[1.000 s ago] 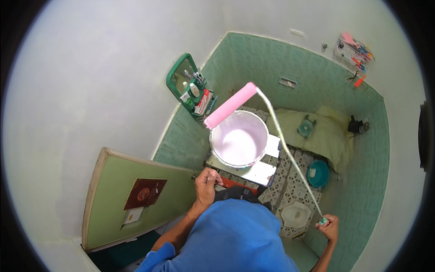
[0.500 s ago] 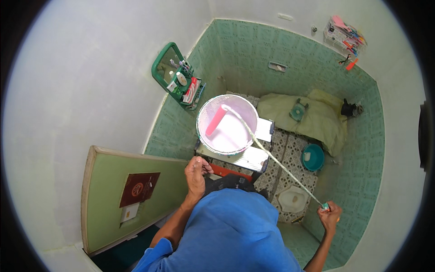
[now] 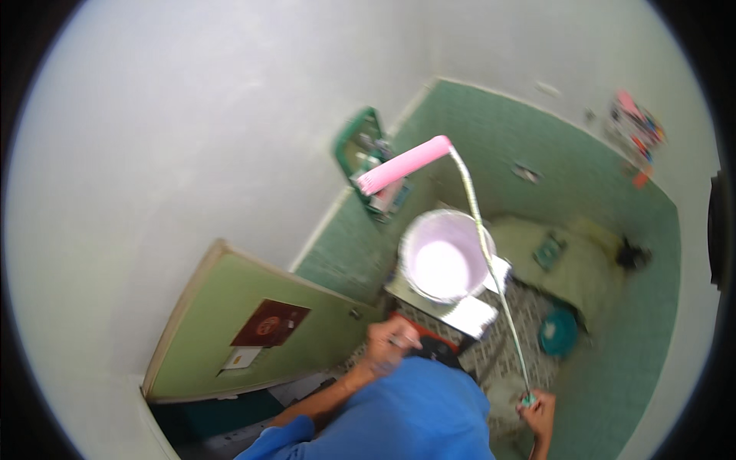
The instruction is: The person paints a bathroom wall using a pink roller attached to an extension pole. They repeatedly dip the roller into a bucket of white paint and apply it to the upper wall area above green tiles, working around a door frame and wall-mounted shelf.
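My right hand [image 3: 539, 412] is closed round the grip of a long-handled paint roller [image 3: 405, 165]. Its pink sleeve is raised above the bucket, in front of the green-tiled corner. From the sleeve the thin pale pole slants down to my fist at the lower right. Below the sleeve stands a paint bucket [image 3: 445, 230] with pale pink paint on its inner wall. The bucket rests on a stand with a white top [image 3: 468, 316]. My left hand [image 3: 389, 343] hovers before my waist, near the stand; blur smears its fingers, and I see nothing held in it.
A green door [image 3: 230, 368] stands ajar at the left. A green mirror shelf [image 3: 359, 146] with toiletries hangs behind the roller sleeve. A teal basin [image 3: 558, 333] sits on the patterned floor, and a pale green cover [image 3: 586, 287] lies by the right wall. A wire basket [image 3: 632, 123] hangs at upper right.
The roller sleeve has come up out of the bucket. My right hand has moved lower and slightly left. The view has swung left, shifting the room rightward in the picture.
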### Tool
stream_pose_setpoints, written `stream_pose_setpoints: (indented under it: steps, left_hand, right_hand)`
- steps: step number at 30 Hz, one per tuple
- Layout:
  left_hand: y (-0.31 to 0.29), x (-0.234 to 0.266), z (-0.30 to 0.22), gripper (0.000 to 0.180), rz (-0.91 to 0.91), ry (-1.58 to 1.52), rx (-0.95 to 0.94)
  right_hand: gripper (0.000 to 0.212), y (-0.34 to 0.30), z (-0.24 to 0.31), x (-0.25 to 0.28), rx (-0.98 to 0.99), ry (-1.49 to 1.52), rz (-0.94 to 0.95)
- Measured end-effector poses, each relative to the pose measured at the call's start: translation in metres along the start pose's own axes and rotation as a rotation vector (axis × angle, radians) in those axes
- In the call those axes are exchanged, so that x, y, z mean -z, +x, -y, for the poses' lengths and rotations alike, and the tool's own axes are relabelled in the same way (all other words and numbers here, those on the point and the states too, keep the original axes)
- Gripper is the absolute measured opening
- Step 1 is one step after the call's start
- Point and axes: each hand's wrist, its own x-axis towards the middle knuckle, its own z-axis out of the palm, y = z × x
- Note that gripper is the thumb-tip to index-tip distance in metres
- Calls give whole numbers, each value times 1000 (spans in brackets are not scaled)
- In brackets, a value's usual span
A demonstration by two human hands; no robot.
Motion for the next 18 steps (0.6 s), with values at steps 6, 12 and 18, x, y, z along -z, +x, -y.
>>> stream_pose_setpoints:
  steps: [6, 12, 18]
  left_hand:
    - [-11, 15, -48, 25, 231, 248, -32]
    - [-41, 36, -57, 71, -36, 348, 15]
    - [-70, 58, -41, 85, -497, 278, 36]
  right_hand:
    - [44, 54, 63, -95, 285, 100, 327]
    - [29, 106, 193, -228, 261, 590, 611]
    - [29, 127, 236, -329, 483, 444, 900]
